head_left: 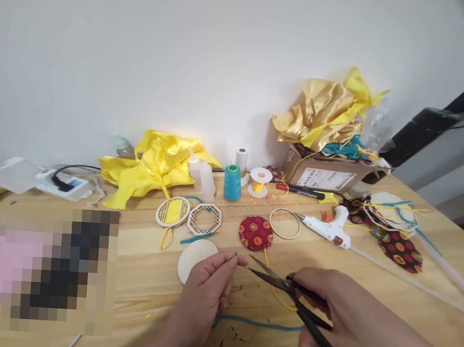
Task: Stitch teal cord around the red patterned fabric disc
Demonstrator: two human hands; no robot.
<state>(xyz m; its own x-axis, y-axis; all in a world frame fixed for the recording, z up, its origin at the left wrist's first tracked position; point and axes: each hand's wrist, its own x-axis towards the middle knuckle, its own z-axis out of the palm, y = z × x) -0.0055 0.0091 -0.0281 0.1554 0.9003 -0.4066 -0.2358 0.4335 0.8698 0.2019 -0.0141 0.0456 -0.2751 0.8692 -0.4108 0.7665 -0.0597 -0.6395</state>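
My left hand (206,284) is closed in a pinch on the end of a teal cord (258,323), whose tip shows above the fingertips while the rest trails across the wooden table (143,273) toward my right. My right hand (336,305) grips black scissors (284,284); the blades are open and point left at the pinched cord tip. A plain wooden disc (193,256) lies partly under my left hand. A red patterned fabric circle (255,233) with a yellow cord lies just beyond the scissors.
Behind lie two wooden lattice frames (190,215), a wooden ring (284,223), a white glue gun (329,227), teal thread spool (232,182), glue bottles (204,177), yellow satin (154,166), and a cardboard box (326,174) of gold fabric. Fabric circles are piled at the right (393,230).
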